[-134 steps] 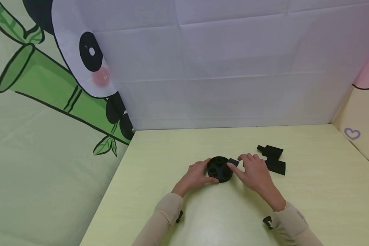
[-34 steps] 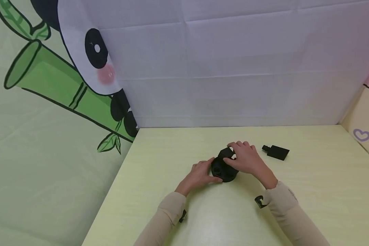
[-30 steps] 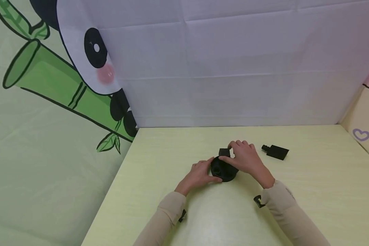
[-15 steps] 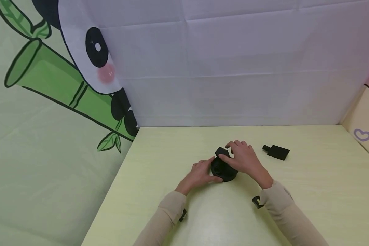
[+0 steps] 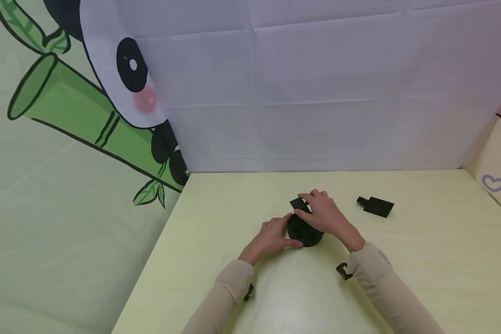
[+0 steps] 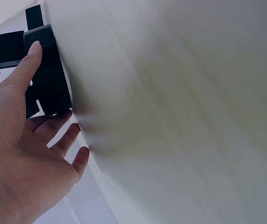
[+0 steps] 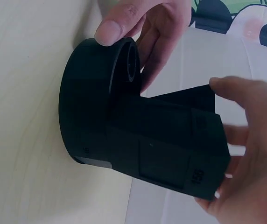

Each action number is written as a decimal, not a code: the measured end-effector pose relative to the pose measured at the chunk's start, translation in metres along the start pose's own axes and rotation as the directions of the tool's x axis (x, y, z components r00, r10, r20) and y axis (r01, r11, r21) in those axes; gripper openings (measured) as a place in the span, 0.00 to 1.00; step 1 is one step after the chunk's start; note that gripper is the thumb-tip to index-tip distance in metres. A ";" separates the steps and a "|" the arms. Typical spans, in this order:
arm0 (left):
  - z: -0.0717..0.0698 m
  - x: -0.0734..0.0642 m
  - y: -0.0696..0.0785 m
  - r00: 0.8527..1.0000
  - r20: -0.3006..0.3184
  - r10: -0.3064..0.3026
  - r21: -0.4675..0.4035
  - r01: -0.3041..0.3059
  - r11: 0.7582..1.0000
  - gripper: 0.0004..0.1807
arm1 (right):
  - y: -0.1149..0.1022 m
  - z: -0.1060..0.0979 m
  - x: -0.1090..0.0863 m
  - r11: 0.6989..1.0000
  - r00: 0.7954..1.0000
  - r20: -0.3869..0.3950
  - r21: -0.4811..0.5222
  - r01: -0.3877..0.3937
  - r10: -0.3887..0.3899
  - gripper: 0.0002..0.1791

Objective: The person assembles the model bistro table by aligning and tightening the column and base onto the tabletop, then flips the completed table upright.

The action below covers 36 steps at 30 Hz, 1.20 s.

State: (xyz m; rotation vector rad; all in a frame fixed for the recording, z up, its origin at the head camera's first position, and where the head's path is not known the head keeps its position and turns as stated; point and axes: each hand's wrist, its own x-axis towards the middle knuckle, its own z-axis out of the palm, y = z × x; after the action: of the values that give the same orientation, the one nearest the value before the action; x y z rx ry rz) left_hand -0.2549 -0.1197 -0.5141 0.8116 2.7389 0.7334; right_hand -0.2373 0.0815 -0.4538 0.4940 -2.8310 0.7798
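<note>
A round black base (image 5: 305, 234) with ring-shaped sockets stands on the table. My left hand (image 5: 271, 237) grips its rim, thumb on the near side and fingers on the far side. A black block marked "156" (image 7: 175, 151) projects from the base in the right wrist view. Partly hidden behind it, a second black angular block (image 7: 194, 97) has a fingertip of my right hand (image 7: 255, 121) at its corner. In the head view my right hand pinches a black block (image 5: 298, 203) above the base's far side, between thumb and fingers.
To the right on the pale table (image 5: 421, 260) lies another black block (image 5: 378, 207) with a narrow stepped neck pointing left. A white cloth wall (image 5: 317, 134) rises along the back edge, and a printed green cloth (image 5: 67, 208) covers the left side.
Of two blocks lying at the right, one has left the table. The block in my right hand has turned over the base, its visible end shifting left. My left hand keeps its grip.
</note>
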 end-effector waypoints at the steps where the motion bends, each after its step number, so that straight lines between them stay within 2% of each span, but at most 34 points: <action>1: 0.000 0.000 0.000 1.000 0.000 -0.001 -0.003 0.001 1.000 0.50 | -0.001 0.000 0.001 1.000 1.000 -0.001 0.006 -0.015 0.015 0.30; 5: -0.002 -0.002 0.002 1.000 -0.001 -0.006 0.001 0.006 1.000 0.50 | -0.002 0.002 0.004 0.996 0.996 -0.019 0.010 -0.084 0.085 0.32; 12: -0.003 -0.002 0.002 1.000 -0.003 -0.012 0.028 0.012 1.000 0.51 | 0.000 0.000 0.005 0.993 0.993 -0.036 -0.021 -0.112 0.111 0.26; 18: -0.002 -0.002 0.002 1.000 -0.003 -0.007 0.026 0.007 1.000 0.50 | 0.004 0.002 0.005 0.988 0.988 -0.052 -0.039 -0.151 0.149 0.29; 24: -0.002 -0.003 0.003 1.000 -0.001 -0.009 0.021 0.009 1.000 0.50 | 0.004 0.003 0.005 0.984 0.984 -0.078 -0.064 -0.164 0.159 0.26; 29: -0.001 -0.002 0.003 1.000 -0.007 -0.011 0.040 0.011 0.999 0.51 | 0.007 0.002 0.004 0.976 0.976 -0.073 -0.064 -0.209 0.204 0.33; 33: -0.001 -0.002 0.003 1.000 -0.012 -0.017 0.044 0.017 0.999 0.52 | 0.011 0.002 0.006 0.984 0.984 -0.044 -0.034 -0.174 0.173 0.36; 36: 0.000 -0.001 0.002 1.000 -0.011 -0.023 0.043 0.023 0.999 0.52 | 0.012 0.002 0.007 0.990 0.990 -0.030 -0.017 -0.142 0.141 0.33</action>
State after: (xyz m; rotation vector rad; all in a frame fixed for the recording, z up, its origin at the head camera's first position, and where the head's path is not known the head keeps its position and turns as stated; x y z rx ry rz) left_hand -0.2529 -0.1188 -0.5131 0.7858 2.7775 0.6779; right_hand -0.2482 0.0887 -0.4597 0.2790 -2.8683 0.7763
